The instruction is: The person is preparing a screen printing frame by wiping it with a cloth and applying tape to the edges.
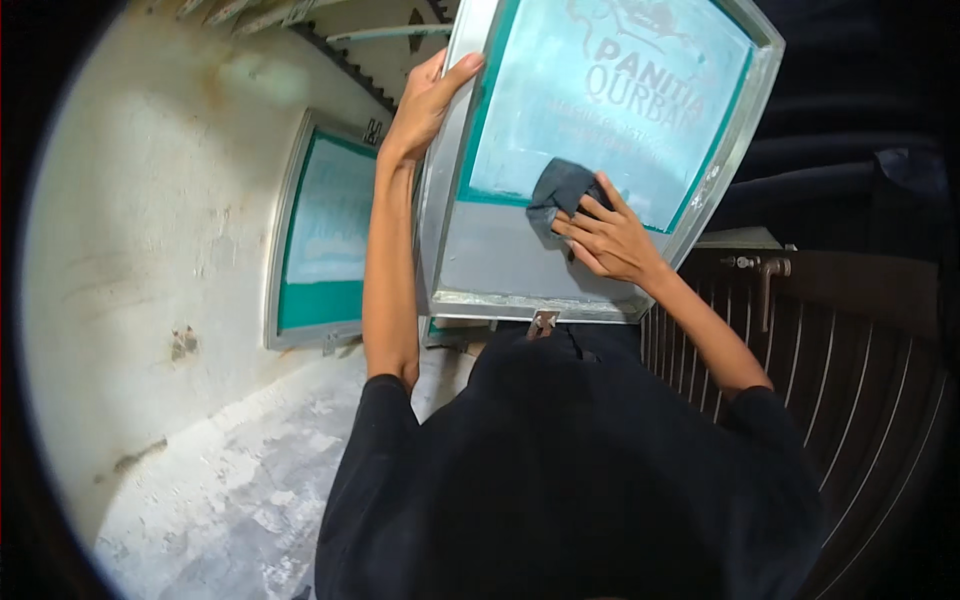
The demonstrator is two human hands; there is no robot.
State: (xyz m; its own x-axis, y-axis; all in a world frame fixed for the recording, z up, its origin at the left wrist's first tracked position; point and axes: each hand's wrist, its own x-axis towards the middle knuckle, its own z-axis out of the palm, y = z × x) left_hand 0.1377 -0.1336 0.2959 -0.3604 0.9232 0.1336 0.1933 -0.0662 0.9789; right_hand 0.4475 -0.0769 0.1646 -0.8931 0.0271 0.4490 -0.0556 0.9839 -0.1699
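Observation:
A screen printing frame (610, 130) with a metal border, a green margin and a pale blue stencil area stands tilted before me. My left hand (427, 108) grips its left edge, thumb over the front and fingers behind. In my right hand (608, 235) is a dark grey cloth (562, 192), bunched under the fingers and pressed on the lower part of the mesh, where pale blue meets a grey strip. A rusty hinge clamp (543, 322) is fixed to the frame's bottom edge.
Another screen printing frame (320, 235) leans against the stained pale wall (150, 230) on the left. To the right is a dark slatted gate (830, 340) with a metal latch (770, 285). Patchy grey concrete floor (235, 500) shows at lower left. Pale slats (385, 33) hang at the top.

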